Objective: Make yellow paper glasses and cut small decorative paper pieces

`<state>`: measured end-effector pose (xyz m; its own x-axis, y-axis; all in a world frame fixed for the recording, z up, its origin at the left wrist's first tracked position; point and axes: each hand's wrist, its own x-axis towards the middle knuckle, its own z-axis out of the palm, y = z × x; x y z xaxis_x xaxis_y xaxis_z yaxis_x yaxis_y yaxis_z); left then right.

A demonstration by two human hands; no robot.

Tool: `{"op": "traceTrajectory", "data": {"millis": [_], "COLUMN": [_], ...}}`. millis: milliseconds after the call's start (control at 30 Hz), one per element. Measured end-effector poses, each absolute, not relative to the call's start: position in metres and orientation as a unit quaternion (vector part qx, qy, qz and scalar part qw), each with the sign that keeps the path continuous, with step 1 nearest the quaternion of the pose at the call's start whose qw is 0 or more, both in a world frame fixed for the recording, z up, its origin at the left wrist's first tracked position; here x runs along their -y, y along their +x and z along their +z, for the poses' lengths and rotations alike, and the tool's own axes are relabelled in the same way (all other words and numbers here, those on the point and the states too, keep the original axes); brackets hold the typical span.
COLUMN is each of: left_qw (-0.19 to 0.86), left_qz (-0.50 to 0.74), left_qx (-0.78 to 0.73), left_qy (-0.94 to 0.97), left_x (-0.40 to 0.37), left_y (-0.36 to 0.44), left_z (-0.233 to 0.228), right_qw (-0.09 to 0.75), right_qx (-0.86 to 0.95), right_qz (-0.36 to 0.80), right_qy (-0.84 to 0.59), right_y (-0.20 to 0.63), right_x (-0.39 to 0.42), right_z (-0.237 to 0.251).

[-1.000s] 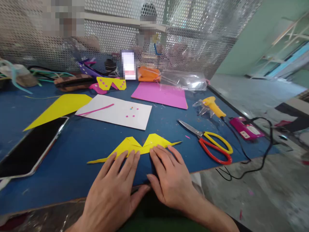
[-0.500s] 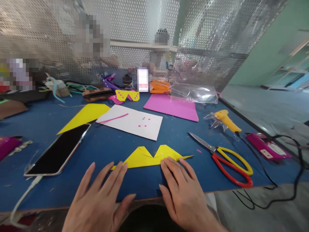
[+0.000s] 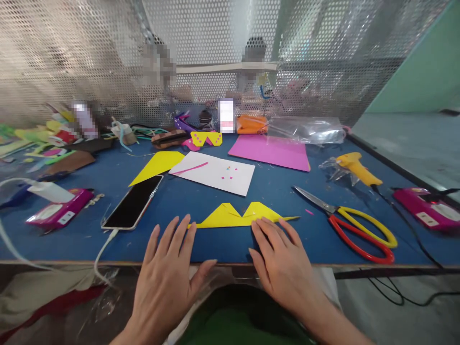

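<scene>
A folded yellow sheet (image 3: 230, 220) with two humps and a notch between them lies near the table's front edge. Narrow strips stick out at both its ends. My left hand (image 3: 167, 270) lies flat with fingers spread, its fingertips at the sheet's left strip. On the right half rest the fingertips of my right hand (image 3: 282, 261), palm down and fingers stretched out. Beyond them is a white sheet (image 3: 212, 184) bearing a pink strip (image 3: 196, 168) and several tiny pink pieces. Scissors (image 3: 336, 209) with one red and one yellow handle lie to the right.
A phone (image 3: 132, 203) on a cable and a pink power strip (image 3: 61, 211) are at left. A yellow glue gun (image 3: 359, 168) and another power strip (image 3: 427, 206) sit at right. Behind are a pink sheet (image 3: 269, 153), a yellow eye mask (image 3: 206, 139) and a perforated metal screen (image 3: 215, 33).
The camera view has turned left and shows more of the table's left side. Both hands stay at the yellow sheet with hardly any shift against it.
</scene>
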<state>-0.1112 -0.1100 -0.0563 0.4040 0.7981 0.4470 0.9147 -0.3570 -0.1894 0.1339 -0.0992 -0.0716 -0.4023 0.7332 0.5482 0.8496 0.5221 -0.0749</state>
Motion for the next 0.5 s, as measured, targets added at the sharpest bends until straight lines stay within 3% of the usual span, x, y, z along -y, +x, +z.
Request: {"op": "traceTrajectory", "data": {"millis": [267,500], "left_qw": [0.13,0.108], "left_qz": [-0.147,-0.153], "left_qx": [0.38,0.376], "left_qy": [-0.904,-0.908], "left_x": [0.092,0.086], "left_y": [-0.053,-0.051], "left_z": [-0.058,-0.061], "right_qw": [0.258,0.261], "right_qx": [0.825,0.805], "right_qz": [-0.093,-0.089], "right_qy": [-0.494,-0.525], "right_y": [0.13,0.142], "right_x": [0.099,0.099], "right_z": [-0.072,-0.069]}}
